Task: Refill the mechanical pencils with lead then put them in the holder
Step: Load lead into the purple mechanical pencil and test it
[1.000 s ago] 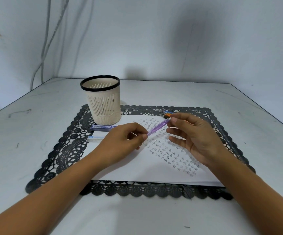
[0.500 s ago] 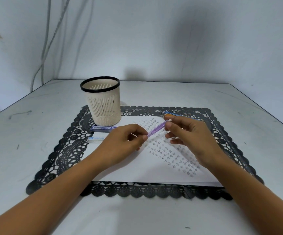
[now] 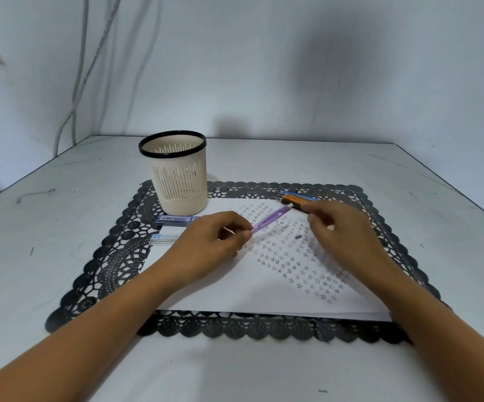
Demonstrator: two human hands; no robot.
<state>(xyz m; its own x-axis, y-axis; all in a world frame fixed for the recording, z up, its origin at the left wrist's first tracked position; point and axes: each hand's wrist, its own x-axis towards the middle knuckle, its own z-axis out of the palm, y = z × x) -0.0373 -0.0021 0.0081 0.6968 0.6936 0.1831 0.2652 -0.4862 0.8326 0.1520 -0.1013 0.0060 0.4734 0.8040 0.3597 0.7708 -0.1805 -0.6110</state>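
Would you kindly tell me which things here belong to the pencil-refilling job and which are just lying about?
Job: purple pencil in the left hand, other pencils, two lead cases, holder.
Lying about: starred paper, lace mat, wall cables.

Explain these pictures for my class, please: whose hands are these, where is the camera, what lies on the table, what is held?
No machine here: a person works bare-handed, and the one camera sits on their head, looking forward and down. The left hand pinches a purple pencil by one end. The right hand hovers beside its other end, loosely curled; whether it holds anything I cannot tell. On the table lies a black lace mat under paper drawn with small stars. A cream holder stands back left, two lead boxes before it, more pencils back right.
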